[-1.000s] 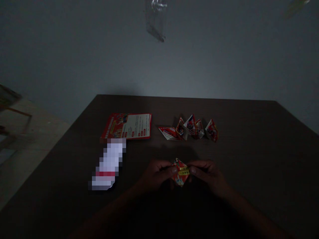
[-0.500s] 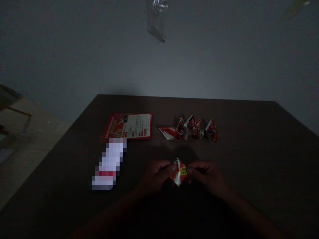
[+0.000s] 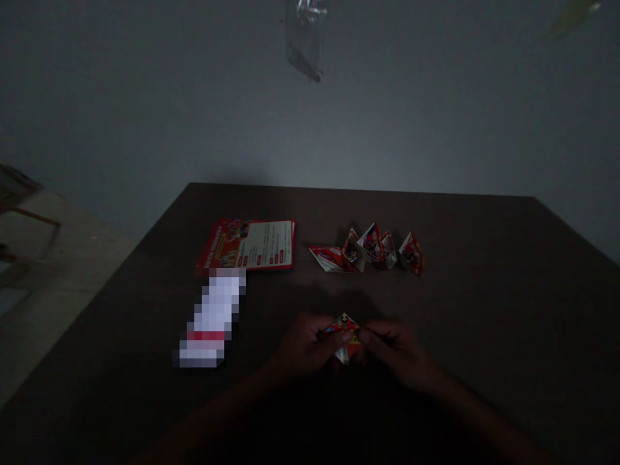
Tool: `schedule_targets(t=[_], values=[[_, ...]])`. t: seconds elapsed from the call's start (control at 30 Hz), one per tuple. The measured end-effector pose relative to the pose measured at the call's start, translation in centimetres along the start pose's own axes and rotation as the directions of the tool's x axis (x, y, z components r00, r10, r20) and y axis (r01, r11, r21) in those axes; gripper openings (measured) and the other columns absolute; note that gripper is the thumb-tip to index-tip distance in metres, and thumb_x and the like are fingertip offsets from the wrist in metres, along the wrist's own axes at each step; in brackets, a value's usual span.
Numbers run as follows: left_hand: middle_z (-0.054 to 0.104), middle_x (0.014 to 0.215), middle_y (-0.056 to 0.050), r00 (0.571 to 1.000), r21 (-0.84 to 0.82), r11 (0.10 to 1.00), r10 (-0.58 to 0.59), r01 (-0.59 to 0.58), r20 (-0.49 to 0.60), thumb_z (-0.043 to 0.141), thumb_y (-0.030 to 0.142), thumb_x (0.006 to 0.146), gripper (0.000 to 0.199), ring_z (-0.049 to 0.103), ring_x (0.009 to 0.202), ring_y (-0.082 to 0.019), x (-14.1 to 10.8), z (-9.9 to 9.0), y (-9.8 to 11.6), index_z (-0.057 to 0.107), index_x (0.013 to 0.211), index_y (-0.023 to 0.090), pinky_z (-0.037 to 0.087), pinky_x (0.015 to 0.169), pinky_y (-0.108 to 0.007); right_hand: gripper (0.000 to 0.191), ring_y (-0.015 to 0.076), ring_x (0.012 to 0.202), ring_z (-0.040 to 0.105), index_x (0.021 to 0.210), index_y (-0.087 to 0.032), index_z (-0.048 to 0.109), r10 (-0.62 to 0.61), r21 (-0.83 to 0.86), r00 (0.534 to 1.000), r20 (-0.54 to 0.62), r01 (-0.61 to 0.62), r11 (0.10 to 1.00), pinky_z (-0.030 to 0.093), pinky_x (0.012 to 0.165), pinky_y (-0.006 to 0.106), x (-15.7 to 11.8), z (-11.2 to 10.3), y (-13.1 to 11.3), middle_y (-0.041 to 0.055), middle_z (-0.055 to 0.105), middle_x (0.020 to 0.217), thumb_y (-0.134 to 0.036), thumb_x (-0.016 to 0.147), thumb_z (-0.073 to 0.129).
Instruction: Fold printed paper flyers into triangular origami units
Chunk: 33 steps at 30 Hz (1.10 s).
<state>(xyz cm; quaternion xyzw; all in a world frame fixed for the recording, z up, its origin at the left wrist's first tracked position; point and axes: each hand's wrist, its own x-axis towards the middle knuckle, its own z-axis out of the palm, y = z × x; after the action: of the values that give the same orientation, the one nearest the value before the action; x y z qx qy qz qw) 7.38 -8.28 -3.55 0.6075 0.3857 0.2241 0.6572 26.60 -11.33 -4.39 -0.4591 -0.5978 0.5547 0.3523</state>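
Between my two hands is a small piece of folded paper, red with yellow and white print and roughly diamond-shaped. My left hand pinches its left side, thumb lying across the front. From the right, my right hand grips the other edge between thumb and fingers. Just beyond my hands stand several folded paper shapes in red and white, pointed and set in a loose row. One more folded paper piece sits slightly apart at the row's right end.
A stack of red and white printed leaflets lies at the back left of the dark table. In front of it is a bright, pixelated oblong. A pale wall rises behind, with a clear plastic pouch near its top.
My thumbs have shifted on the folded paper, and it has turned slightly, showing more of its upper, many-coloured part. Both hands are a little lower. The other things have not moved.
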Motion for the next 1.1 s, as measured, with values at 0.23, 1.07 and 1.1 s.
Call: schedule_targets(t=[0.23,1.07,1.1], values=[[0.063,0.062,-0.005,0.994,-0.043,0.999,-0.025,0.03,0.102,0.05,0.052,0.083,0.044,0.056,0.047,-0.013,0.1,0.1,-0.1,0.062,0.075,0.01,0.042,0.045,-0.021,0.045,0.0076,0.044,0.044,0.056,-0.014,0.058,-0.038,-0.097,0.999,0.039,0.041,0.994,0.031,0.044,0.019,-0.3,-0.2,-0.6,-0.0017,0.05,0.047,-0.04,0.091,0.047],[0.049,0.048,0.002,0.997,0.05,0.997,-0.048,0.052,-0.068,0.04,0.057,0.086,0.05,0.043,0.038,-0.009,0.0,0.7,-0.4,0.053,0.064,0.015,0.03,0.036,-0.018,0.047,0.006,0.039,0.039,0.05,-0.015,0.052,-0.12,-0.109,0.992,0.039,0.123,0.986,0.027,0.041,0.019,-0.4,0.0,-0.2,-0.0039,0.045,0.042,-0.036,0.092,0.047],[0.049,0.047,0.003,0.996,0.05,0.997,-0.047,0.051,-0.074,0.041,0.058,0.086,0.05,0.043,0.038,-0.009,0.0,0.6,-0.4,0.054,0.063,0.015,0.029,0.036,-0.018,0.047,0.0062,0.04,0.039,0.05,-0.015,0.052,-0.119,-0.108,0.993,0.029,0.121,0.987,0.027,0.042,0.019,-0.5,0.0,-0.2,-0.0037,0.045,0.042,-0.036,0.092,0.047]])
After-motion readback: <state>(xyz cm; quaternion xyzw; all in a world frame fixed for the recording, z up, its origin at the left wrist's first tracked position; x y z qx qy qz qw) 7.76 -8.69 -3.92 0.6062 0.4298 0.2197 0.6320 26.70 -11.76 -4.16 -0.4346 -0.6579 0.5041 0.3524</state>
